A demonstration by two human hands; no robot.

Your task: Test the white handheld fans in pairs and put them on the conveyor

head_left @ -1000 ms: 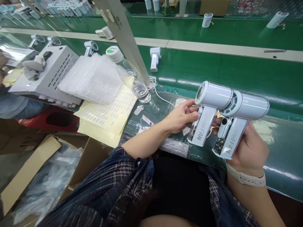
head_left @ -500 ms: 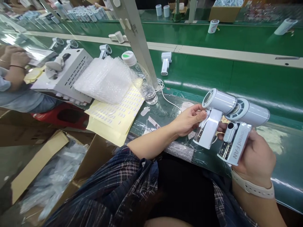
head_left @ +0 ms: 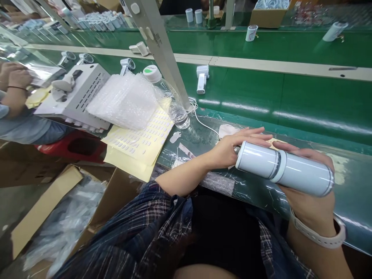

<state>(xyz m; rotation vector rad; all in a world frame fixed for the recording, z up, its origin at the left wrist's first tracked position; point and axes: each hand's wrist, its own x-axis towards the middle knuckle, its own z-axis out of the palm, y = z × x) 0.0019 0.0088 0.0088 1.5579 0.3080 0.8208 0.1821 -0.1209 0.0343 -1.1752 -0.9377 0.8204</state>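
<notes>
Two pale blue handheld fans are in my hands, their round heads lying end to end. My left hand (head_left: 226,151) holds the left fan (head_left: 258,159), with its fingers stretched along the far side of the head. The right fan (head_left: 306,174) is in my right hand (head_left: 310,207), whose fingers pass behind the head and whose palm is beneath it. Both handles are hidden under the heads, so the exact grip there does not show.
A clear bottle (head_left: 171,102) stands by the metal post (head_left: 162,50). Left of it lie bubble wrap bags (head_left: 123,99) on yellow sticker sheets (head_left: 139,155). Another handheld fan (head_left: 202,79) rests on the green belt (head_left: 247,89). An open carton (head_left: 107,205) stands low left; a co-worker's hands (head_left: 16,75) are far left.
Both fans have been tipped over, so their smooth heads now face up and the handles have gone from sight. My left fingers have straightened along the far side.
</notes>
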